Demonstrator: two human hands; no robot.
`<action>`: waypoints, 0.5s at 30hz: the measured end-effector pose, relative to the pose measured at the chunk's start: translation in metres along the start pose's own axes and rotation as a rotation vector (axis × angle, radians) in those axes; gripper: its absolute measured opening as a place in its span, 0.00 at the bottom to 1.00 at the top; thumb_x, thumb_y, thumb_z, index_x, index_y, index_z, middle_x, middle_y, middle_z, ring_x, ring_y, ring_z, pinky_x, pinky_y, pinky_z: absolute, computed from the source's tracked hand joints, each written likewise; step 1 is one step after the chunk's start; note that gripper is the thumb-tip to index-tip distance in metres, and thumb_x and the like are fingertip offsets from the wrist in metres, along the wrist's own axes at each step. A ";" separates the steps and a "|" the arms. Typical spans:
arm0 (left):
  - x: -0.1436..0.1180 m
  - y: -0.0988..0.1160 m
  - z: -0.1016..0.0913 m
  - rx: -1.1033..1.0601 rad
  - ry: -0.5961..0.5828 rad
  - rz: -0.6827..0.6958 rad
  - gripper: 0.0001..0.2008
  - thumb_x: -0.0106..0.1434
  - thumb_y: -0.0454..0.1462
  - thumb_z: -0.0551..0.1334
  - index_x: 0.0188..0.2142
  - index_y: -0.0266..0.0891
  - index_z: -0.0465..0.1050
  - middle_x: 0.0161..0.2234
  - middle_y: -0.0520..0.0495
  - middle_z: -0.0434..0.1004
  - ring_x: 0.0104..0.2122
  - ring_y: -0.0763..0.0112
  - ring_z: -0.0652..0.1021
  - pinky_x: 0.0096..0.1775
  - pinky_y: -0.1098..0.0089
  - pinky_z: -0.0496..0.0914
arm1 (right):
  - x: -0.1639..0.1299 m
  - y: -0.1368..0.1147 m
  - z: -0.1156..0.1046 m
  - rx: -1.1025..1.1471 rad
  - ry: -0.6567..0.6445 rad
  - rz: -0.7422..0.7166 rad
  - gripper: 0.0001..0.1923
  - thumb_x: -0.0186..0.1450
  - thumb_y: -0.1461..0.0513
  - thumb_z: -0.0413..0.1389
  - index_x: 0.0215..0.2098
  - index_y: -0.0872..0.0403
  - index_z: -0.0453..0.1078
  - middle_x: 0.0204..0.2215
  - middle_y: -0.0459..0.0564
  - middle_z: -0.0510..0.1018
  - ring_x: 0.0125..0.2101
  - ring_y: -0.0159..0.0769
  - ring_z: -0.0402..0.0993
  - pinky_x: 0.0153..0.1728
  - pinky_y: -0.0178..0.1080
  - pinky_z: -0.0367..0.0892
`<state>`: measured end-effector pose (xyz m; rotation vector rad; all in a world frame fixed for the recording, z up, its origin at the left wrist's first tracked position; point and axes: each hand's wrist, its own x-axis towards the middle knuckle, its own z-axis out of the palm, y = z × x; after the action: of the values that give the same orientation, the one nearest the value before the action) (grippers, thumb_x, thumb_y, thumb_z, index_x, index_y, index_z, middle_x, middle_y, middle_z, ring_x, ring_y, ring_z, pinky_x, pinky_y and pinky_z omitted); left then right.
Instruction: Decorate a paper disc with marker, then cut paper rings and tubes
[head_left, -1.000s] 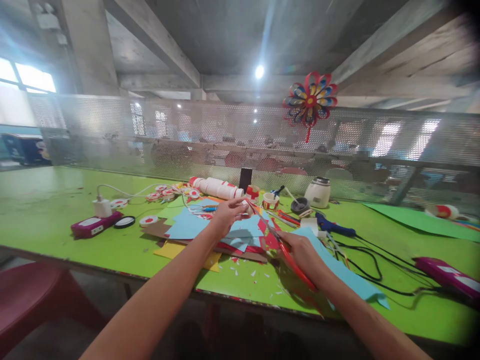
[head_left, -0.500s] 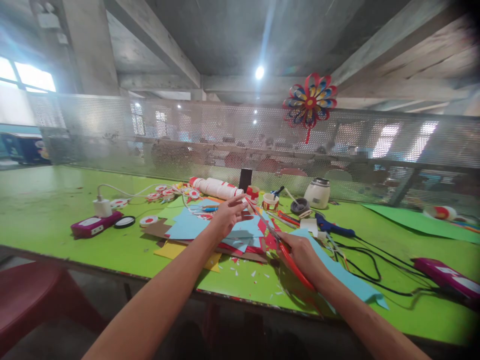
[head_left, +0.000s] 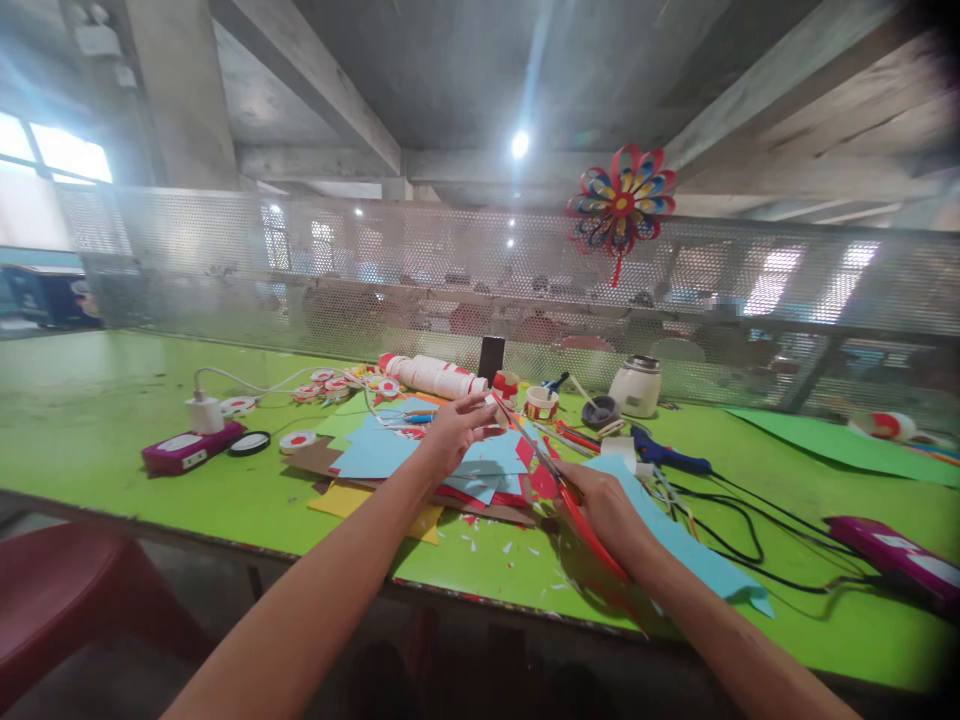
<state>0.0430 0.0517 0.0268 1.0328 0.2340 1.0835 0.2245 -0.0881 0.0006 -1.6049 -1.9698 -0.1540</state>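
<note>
long green worktable (head_left: 112, 420) strewn with small paper offcuts, so some cutting looks done | heap of blue, red and yellow paper sheets (head_left: 390, 455) mid-table, mostly uncut | right hand (head_left: 611, 510) wrapped round red-handled scissors (head_left: 570, 495) | left hand (head_left: 450, 430) pinching small red-and-white paper piece (head_left: 496, 412) at the blade tips, cut apparently unfinished

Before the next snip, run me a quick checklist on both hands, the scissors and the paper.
1. Right hand grips the red-handled scissors: ok.
2. Left hand pinches a small paper piece at the blade tips: ok.
3. Left fingers clear of the blades: cannot tell, they sit very close.
4. Blades open or closed: cannot tell.
5. Black cables lie right of the scissors, apart from them: ok.
6. Blue paper stack lies flat on the green table: ok.
</note>
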 end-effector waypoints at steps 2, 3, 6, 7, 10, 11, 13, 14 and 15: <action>-0.002 0.001 0.002 0.001 -0.003 -0.002 0.15 0.49 0.30 0.71 0.37 0.30 0.73 0.32 0.43 0.79 0.31 0.65 0.79 0.41 0.56 0.72 | 0.000 0.000 0.001 0.004 0.002 0.002 0.19 0.63 0.61 0.49 0.49 0.57 0.73 0.45 0.58 0.80 0.44 0.48 0.76 0.45 0.43 0.67; -0.003 0.001 0.002 0.002 -0.004 -0.003 0.15 0.49 0.30 0.71 0.37 0.30 0.73 0.32 0.42 0.79 0.32 0.65 0.79 0.41 0.56 0.72 | 0.000 0.000 0.001 0.005 0.004 0.003 0.19 0.63 0.61 0.49 0.49 0.57 0.73 0.45 0.57 0.80 0.44 0.47 0.76 0.46 0.43 0.67; -0.004 0.002 0.004 0.004 -0.004 -0.003 0.15 0.49 0.30 0.70 0.37 0.30 0.73 0.32 0.42 0.79 0.32 0.65 0.79 0.42 0.55 0.71 | -0.001 -0.001 0.001 0.010 0.013 0.007 0.19 0.63 0.62 0.50 0.50 0.55 0.72 0.43 0.55 0.81 0.43 0.47 0.76 0.46 0.42 0.67; -0.004 0.003 0.004 0.004 -0.003 -0.005 0.15 0.49 0.30 0.70 0.37 0.30 0.73 0.32 0.42 0.79 0.32 0.64 0.79 0.42 0.55 0.71 | -0.001 -0.002 0.000 0.011 0.016 0.009 0.19 0.63 0.62 0.50 0.50 0.54 0.72 0.42 0.55 0.81 0.43 0.46 0.77 0.45 0.42 0.67; -0.003 0.002 0.004 0.002 0.001 -0.012 0.14 0.49 0.30 0.70 0.37 0.30 0.73 0.32 0.41 0.79 0.32 0.64 0.79 0.42 0.54 0.71 | -0.002 -0.004 0.000 0.012 0.024 0.012 0.19 0.62 0.63 0.50 0.49 0.52 0.73 0.41 0.53 0.82 0.41 0.45 0.77 0.43 0.41 0.68; -0.003 0.002 0.004 0.002 0.002 -0.014 0.14 0.49 0.30 0.70 0.37 0.30 0.73 0.32 0.42 0.79 0.32 0.64 0.79 0.42 0.54 0.71 | -0.002 -0.004 0.000 0.011 0.026 0.012 0.19 0.61 0.64 0.50 0.49 0.52 0.73 0.40 0.53 0.82 0.40 0.45 0.77 0.43 0.41 0.68; -0.002 0.002 0.004 0.001 0.004 -0.018 0.14 0.49 0.30 0.70 0.36 0.30 0.73 0.31 0.43 0.79 0.31 0.64 0.79 0.43 0.54 0.71 | -0.002 -0.004 0.000 0.010 0.029 0.014 0.20 0.61 0.64 0.51 0.49 0.52 0.73 0.40 0.53 0.82 0.39 0.45 0.78 0.42 0.41 0.69; -0.002 0.002 0.004 0.002 0.005 -0.019 0.14 0.49 0.30 0.70 0.36 0.30 0.73 0.31 0.43 0.79 0.31 0.65 0.79 0.43 0.53 0.71 | -0.002 -0.004 0.000 0.009 0.031 0.015 0.20 0.60 0.64 0.51 0.50 0.53 0.73 0.40 0.53 0.82 0.39 0.46 0.78 0.42 0.41 0.69; -0.002 0.001 0.003 0.003 0.005 -0.020 0.14 0.49 0.30 0.70 0.36 0.30 0.73 0.31 0.43 0.79 0.31 0.65 0.79 0.43 0.53 0.71 | -0.002 -0.004 0.000 0.007 0.032 0.016 0.20 0.60 0.64 0.51 0.50 0.53 0.73 0.40 0.53 0.82 0.39 0.46 0.78 0.42 0.41 0.69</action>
<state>0.0431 0.0482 0.0290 1.0281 0.2493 1.0682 0.2214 -0.0910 0.0004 -1.6034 -1.9311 -0.1654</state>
